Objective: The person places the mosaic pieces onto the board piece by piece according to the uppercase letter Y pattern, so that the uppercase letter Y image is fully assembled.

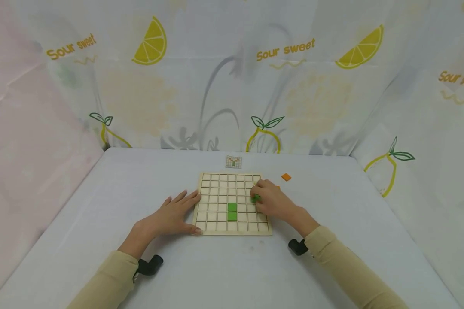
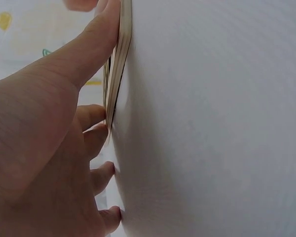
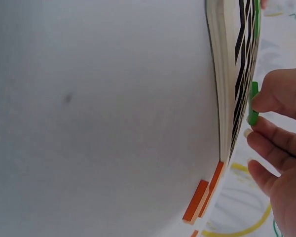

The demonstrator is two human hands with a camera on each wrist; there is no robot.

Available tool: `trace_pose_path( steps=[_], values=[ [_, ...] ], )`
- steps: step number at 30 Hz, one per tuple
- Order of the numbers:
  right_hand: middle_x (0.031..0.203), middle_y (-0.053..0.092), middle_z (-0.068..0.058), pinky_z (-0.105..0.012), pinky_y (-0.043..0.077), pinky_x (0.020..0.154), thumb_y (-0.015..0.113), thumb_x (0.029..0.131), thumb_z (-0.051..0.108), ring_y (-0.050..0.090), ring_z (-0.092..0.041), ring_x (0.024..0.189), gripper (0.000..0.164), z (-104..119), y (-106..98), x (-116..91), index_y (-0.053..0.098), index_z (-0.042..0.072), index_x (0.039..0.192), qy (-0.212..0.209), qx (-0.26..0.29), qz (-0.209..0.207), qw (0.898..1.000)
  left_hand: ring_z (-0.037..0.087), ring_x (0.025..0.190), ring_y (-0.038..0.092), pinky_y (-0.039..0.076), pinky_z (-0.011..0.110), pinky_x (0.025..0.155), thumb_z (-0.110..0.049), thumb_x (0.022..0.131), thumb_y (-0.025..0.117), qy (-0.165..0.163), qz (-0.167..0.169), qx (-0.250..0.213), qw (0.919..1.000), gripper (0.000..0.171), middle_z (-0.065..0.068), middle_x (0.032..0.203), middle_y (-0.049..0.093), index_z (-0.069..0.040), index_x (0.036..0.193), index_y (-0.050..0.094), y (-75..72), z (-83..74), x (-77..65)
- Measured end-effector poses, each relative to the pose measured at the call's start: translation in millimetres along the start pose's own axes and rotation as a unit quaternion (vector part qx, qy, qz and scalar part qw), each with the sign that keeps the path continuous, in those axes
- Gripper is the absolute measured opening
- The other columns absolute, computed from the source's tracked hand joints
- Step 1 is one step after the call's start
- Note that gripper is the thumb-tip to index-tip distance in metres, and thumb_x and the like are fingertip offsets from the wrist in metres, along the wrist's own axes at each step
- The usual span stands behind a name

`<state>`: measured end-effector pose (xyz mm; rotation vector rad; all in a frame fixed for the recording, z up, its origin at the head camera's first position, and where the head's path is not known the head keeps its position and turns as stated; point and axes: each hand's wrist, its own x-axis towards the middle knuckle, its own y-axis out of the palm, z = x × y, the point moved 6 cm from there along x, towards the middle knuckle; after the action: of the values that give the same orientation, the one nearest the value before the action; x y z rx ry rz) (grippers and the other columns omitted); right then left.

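Observation:
A square wooden grid board (image 1: 216, 231) lies on the white table. Two green square tiles (image 1: 232, 211) sit one above the other in its middle column. My left hand (image 1: 174, 216) rests with spread fingers at the board's left edge, its thumb on the near left corner. Over the board's right side, my right hand (image 1: 270, 199) pinches another green tile (image 3: 254, 103) between thumb and fingertip. In the right wrist view this tile is tilted on edge, close over the grid. The other right fingers are loosely bent.
An orange tile (image 1: 286, 177) lies right of the board's far corner. Another orange tile (image 1: 278, 187) shows partly behind my right hand. A small printed pattern card (image 1: 233, 162) lies beyond the board. Patterned cloth walls (image 1: 216, 86) stand at the back and sides.

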<state>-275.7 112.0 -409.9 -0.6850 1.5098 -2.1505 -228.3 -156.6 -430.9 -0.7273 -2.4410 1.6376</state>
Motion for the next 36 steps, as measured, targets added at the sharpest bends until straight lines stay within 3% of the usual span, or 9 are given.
trace_pose_path(
  steps=[13,23,36],
  values=[
    [0.095,0.057,0.001,-0.030,0.045,0.077,0.066,0.082,-0.001,0.049,-0.017,0.091,0.023,10.6,7.7,8.1,0.070,0.013,0.099,0.002,0.005,0.018,1.000,0.041,0.155,0.010,0.010,0.071,0.118,-0.064,0.075,0.075,-0.001,0.002,0.001,1.0000,0.109,0.004,0.168,0.019,-0.014,0.159,0.026,0.8,0.5,1.5],
    [0.096,0.059,0.000,-0.029,0.045,0.078,0.063,0.083,-0.003,0.050,-0.016,0.091,0.022,19.2,10.3,16.0,0.070,0.012,0.098,-0.030,0.004,0.012,0.999,0.041,0.154,0.011,0.010,0.071,0.118,-0.062,0.076,0.075,0.000,0.001,0.001,1.0000,0.107,0.005,0.168,0.019,-0.013,0.158,0.026,-2.4,-2.5,-1.3],
    [0.096,0.057,0.001,-0.029,0.045,0.080,0.064,0.085,-0.002,0.048,-0.016,0.093,0.022,23.5,17.7,23.8,0.069,0.015,0.099,-0.014,0.009,0.017,1.000,0.040,0.155,0.009,0.009,0.070,0.119,-0.065,0.076,0.074,0.001,0.003,0.004,1.0000,0.110,0.003,0.168,0.017,-0.016,0.159,0.023,0.4,3.4,1.8]
  ],
)
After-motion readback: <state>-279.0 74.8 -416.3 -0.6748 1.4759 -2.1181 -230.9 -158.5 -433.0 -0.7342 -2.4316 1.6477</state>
